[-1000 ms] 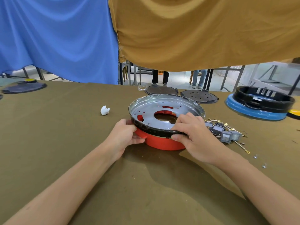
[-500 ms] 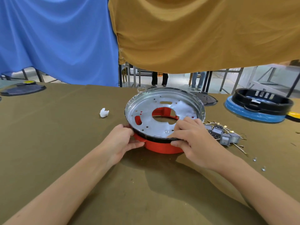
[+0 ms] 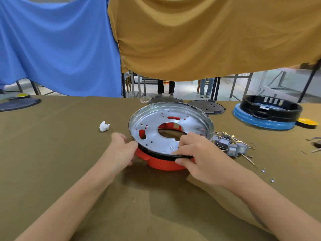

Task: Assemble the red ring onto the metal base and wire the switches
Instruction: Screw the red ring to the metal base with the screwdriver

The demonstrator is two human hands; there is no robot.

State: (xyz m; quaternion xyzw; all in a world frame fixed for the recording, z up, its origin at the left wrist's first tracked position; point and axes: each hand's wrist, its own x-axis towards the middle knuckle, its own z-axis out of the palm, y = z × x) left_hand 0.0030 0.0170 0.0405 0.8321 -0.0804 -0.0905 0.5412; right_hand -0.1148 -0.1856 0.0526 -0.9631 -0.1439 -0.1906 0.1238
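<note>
A: Where is the red ring (image 3: pixel 162 163)?
B: At the middle of the table (image 3: pixel 52 153), under the metal base (image 3: pixel 156 134). The base sits on top of it and is tilted, its far edge raised toward twelve o'clock and its near edge down on the ring. Red shows through the base's big middle hole and the small slots.

A: And the hands?
B: The left hand (image 3: pixel 121 152) is at nine o'clock of the base, fingers curled against the rim; it is blurred, so I cannot tell how firmly it grips. The right hand (image 3: pixel 199 157) is at about five o'clock, fingers lying over the rim onto the metal plate and the thumb pressed on the outer edge below, so it pinches the base's rim.

A: The switches?
B: The switches (image 3: pixel 231 146) lie in a heap with their wires at three o'clock of the base, just beside the right hand, on the cloth.

A: Anything further out?
B: A small white scrap (image 3: pixel 104 126) at ten o'clock. Two small screws (image 3: pixel 267 174) at four o'clock. A black ring on a blue one (image 3: pixel 265 113) at two o'clock, well apart. A dark round plate (image 3: pixel 206 106) behind the base at one o'clock. A blue curtain (image 3: pixel 57 44) and a mustard curtain (image 3: pixel 208 35) hang at the back.
</note>
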